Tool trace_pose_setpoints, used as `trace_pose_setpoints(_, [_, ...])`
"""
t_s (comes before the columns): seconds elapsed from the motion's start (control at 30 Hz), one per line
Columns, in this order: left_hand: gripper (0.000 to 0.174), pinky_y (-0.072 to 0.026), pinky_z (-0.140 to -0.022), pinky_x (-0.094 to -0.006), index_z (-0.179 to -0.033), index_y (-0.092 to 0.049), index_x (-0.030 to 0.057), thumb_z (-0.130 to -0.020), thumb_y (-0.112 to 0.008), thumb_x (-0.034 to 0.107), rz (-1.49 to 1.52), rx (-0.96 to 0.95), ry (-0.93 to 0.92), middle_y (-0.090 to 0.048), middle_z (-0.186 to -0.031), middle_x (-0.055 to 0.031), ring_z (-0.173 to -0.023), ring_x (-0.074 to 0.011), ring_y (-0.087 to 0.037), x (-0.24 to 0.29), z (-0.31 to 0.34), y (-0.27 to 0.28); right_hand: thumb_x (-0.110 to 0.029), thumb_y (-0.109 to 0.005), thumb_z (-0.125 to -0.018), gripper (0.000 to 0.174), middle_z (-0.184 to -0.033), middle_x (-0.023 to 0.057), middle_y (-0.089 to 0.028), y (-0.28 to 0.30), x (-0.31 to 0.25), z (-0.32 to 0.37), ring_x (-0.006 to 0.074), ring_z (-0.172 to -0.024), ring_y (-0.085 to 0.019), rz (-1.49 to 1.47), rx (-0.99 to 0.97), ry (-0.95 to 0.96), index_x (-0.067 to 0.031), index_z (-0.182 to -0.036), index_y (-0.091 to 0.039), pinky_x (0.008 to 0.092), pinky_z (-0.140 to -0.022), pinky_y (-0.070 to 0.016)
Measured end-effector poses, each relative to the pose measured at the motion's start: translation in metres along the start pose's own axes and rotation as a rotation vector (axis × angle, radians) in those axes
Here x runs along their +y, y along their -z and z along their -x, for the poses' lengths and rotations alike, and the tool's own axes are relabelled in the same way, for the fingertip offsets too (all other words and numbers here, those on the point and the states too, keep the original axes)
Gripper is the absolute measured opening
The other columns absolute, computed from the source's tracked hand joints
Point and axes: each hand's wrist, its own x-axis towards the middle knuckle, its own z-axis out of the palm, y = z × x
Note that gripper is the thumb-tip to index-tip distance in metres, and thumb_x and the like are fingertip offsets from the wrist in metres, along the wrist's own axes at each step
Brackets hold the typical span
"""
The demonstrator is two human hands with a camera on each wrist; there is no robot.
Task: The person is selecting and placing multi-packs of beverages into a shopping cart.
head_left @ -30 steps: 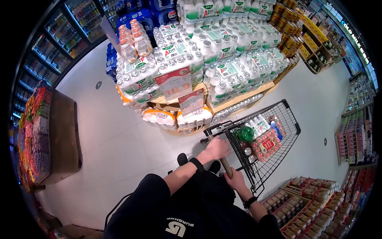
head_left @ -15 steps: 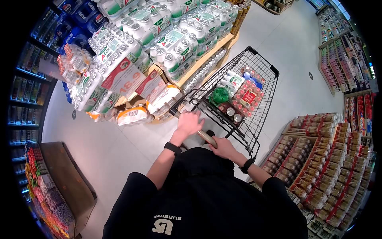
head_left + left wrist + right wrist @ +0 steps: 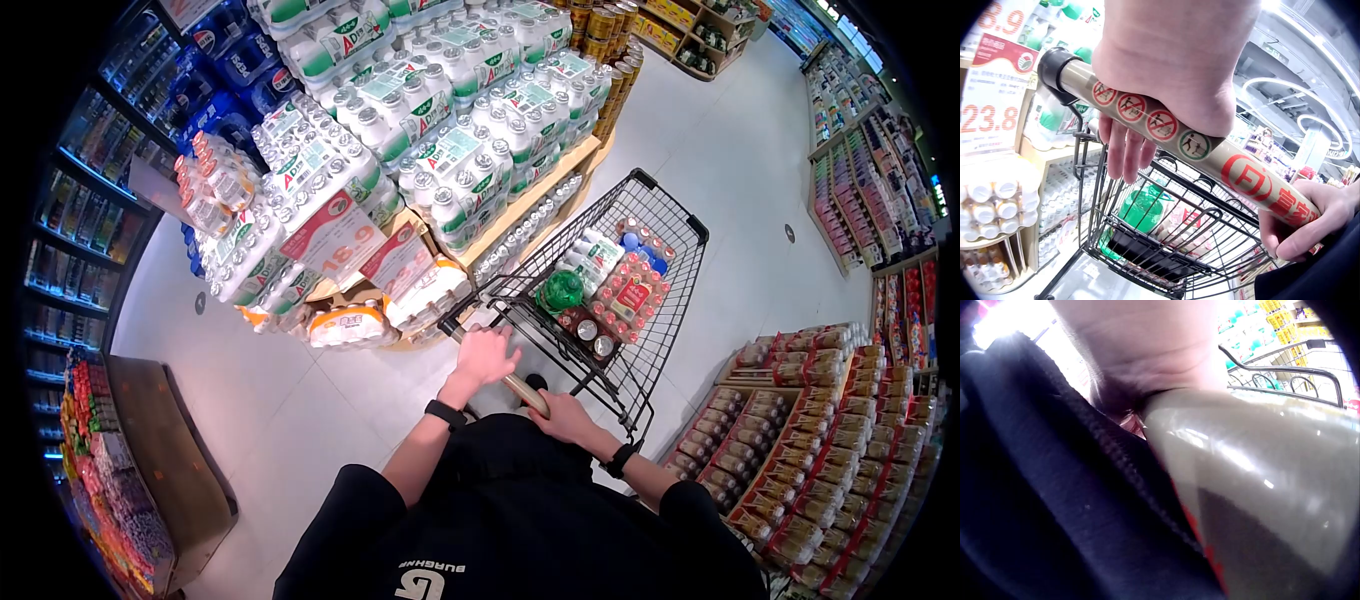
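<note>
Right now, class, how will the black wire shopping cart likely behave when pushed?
The black wire shopping cart probably rolls easily on the smooth pale floor, though its wheels are hidden. Loaded with shrink-wrapped bottle packs, it likely feels heavy, slow to start or stop. Its rigid wire frame and tan handle bar should not flex.

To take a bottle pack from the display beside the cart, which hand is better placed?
Probably the left. The left hand lies loosely on the handle end nearest the display; the right hand grips the far end and could steady it.
</note>
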Motion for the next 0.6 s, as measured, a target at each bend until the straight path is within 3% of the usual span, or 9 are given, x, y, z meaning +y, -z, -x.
trace_pose_setpoints(0.6, [0.04,-0.0473,-0.087,-0.0381,-0.102,-0.062,0.0048,-0.086,-0.056,0.04,0.023,0.08,-0.016,-0.07,-0.086,-0.0133,-0.077,-0.0282,-0.068,-0.0025,0.0005,-0.0048,-0.031,-0.062,-0.087,0.029,-0.073,0.0214,-0.063,0.0028,-0.0039,-0.0014,0.0432,-0.073,-0.062,0.012,-0.021,-0.013,-0.0036,-0.093,-0.054,0.0525,-0.067,-0.0492])
